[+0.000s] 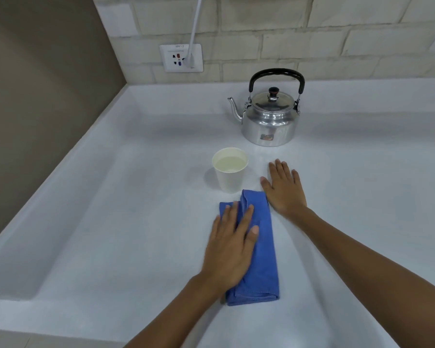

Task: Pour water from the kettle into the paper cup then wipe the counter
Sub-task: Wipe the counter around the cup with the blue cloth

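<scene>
We found the white paper cup (230, 169) filled, the lidded steel kettle (270, 116) upright behind it. Our left hand (230, 243) pressed flat on the folded blue cloth (258, 249); our right hand (284, 188) lay open, empty, on the white counter (116, 202). Wiping was in hand; the next stroke should skirt the cup.

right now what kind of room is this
Probably a kitchen or pantry corner: a white counter against a tiled wall with a socket, a metal kettle and a paper cup of water.

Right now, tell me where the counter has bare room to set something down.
Bare counter runs wide between the paper cup and the left wall. Another patch lies right of the kettle and right hand. It is crowded in the middle, where the cup, blue cloth and left hand sit close.
</scene>
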A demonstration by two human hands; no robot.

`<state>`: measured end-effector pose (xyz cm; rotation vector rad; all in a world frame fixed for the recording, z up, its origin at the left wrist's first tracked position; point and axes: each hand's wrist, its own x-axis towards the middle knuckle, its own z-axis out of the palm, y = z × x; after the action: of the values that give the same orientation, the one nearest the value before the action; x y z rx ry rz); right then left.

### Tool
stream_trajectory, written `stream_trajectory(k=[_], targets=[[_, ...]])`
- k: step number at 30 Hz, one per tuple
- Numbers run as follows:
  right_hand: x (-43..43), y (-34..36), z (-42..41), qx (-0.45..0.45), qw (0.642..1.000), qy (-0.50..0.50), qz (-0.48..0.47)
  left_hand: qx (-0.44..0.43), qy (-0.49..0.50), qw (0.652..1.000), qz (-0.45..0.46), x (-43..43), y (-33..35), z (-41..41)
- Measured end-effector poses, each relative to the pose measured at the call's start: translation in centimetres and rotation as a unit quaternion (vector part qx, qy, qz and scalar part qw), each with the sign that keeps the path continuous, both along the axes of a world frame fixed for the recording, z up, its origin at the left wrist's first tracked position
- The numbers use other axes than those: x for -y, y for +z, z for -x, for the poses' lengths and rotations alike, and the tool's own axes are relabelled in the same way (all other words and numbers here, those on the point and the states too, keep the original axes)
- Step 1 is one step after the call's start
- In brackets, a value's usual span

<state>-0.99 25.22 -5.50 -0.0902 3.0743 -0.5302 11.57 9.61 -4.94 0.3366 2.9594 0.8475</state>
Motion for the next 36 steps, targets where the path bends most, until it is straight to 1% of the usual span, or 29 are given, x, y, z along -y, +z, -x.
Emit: stream_trajectory(k=[1, 3, 5, 7, 8, 10, 12, 13, 15, 21, 25, 29, 32, 36], targets=[[0.0, 0.5, -0.2, 0.006, 0.999, -0.011, 0.044, -0.014, 0.015, 1.000, -0.014, 1.6, 0.3, 0.3], [0.5, 1.7, -1.4, 0.000, 0.991, -0.049, 0.124, -0.058, 0.062, 0.996, -0.013, 5.1, 0.8, 1.6], [2.2, 2.5, -3.9, -0.036, 0.988, -0.054, 0.141, -0.066, 0.107, 0.992, 0.012, 8.1, 0.8, 3.5], [5.0, 2.7, -7.4, -0.051, 0.989, -0.017, 0.136, -0.027, 0.133, 0.989, 0.061, 9.7, 0.5, 5.9], [6.5, 2.6, -9.2, -0.038, 0.991, 0.004, 0.125, -0.008, 0.138, 0.986, 0.089, 10.0, 0.3, 6.9], [8.8, 1.7, -11.6, -0.017, 0.998, 0.038, 0.045, 0.005, 0.141, 0.982, 0.129, 10.0, -0.3, 8.1], [9.7, 1.0, -12.6, -0.031, 0.997, 0.051, -0.038, -0.004, 0.143, 0.978, 0.152, 10.0, -0.8, 8.5], [9.7, 1.0, -12.7, -0.036, 0.997, 0.046, -0.055, -0.009, 0.145, 0.977, 0.158, 10.0, -1.1, 8.5], [8.8, 1.0, -13.2, -0.042, 0.996, 0.035, -0.064, -0.018, 0.143, 0.977, 0.158, 10.3, -1.6, 8.5], [3.6, 0.5, -14.2, -0.065, 0.996, 0.016, -0.052, -0.044, 0.144, 0.974, 0.172, 10.3, -2.1, 8.5], [0.1, 0.3, -8.9, -0.059, 0.995, -0.018, -0.077, -0.038, 0.151, 0.972, 0.177, 10.0, -2.0, 8.6], [1.0, 0.7, -2.7, -0.039, 0.991, -0.065, -0.114, -0.037, 0.146, 0.973, 0.175, 9.9, -1.8, 8.6], [2.4, 0.5, -2.9, -0.040, 0.991, -0.032, -0.123, -0.047, 0.144, 0.973, 0.175, 10.1, -1.8, 8.5], [0.9, 0.1, -8.3, -0.073, 0.991, 0.054, -0.097, -0.049, 0.138, 0.973, 0.178, 10.2, -1.8, 8.5]])
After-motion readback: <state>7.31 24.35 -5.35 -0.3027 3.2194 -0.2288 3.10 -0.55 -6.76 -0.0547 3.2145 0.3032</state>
